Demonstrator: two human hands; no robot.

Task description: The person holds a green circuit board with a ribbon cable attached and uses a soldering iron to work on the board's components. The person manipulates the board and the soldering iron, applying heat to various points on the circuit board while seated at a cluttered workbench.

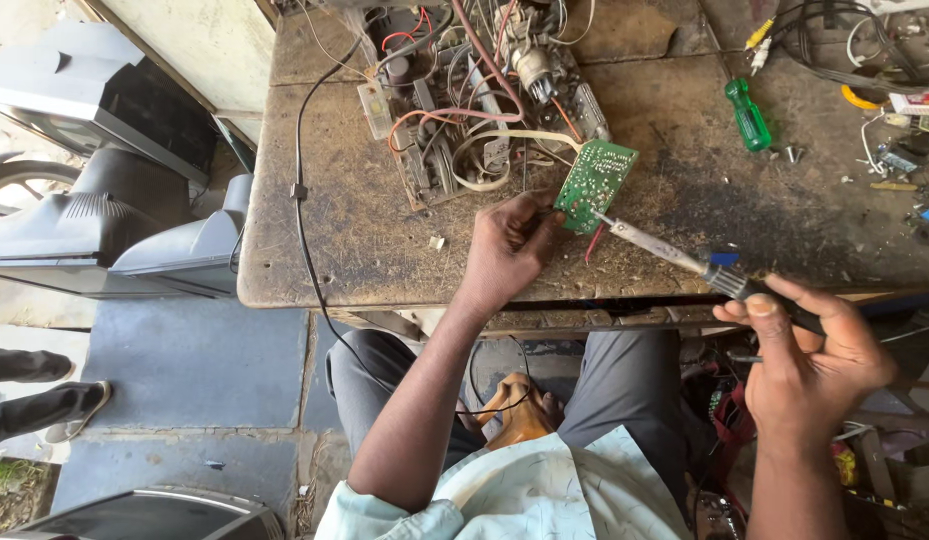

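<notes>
Daylight falls flat and bright over a worn wooden worktop (335, 240), its surface scuffed, stained dark on the right side and chipped along the front edge. Beyond its far left corner stands a pale, rough wall (200, 40). The floor (195, 360) to the left is laid in grey-blue slabs with cracked joints, dust and grit in the gaps. On that side grey television casings (115, 215) are stacked against each other, and the curved rim of another casing (155, 515) shows at the bottom edge. Someone's trousered legs and a shoe (75, 405) reach in from the left.
</notes>
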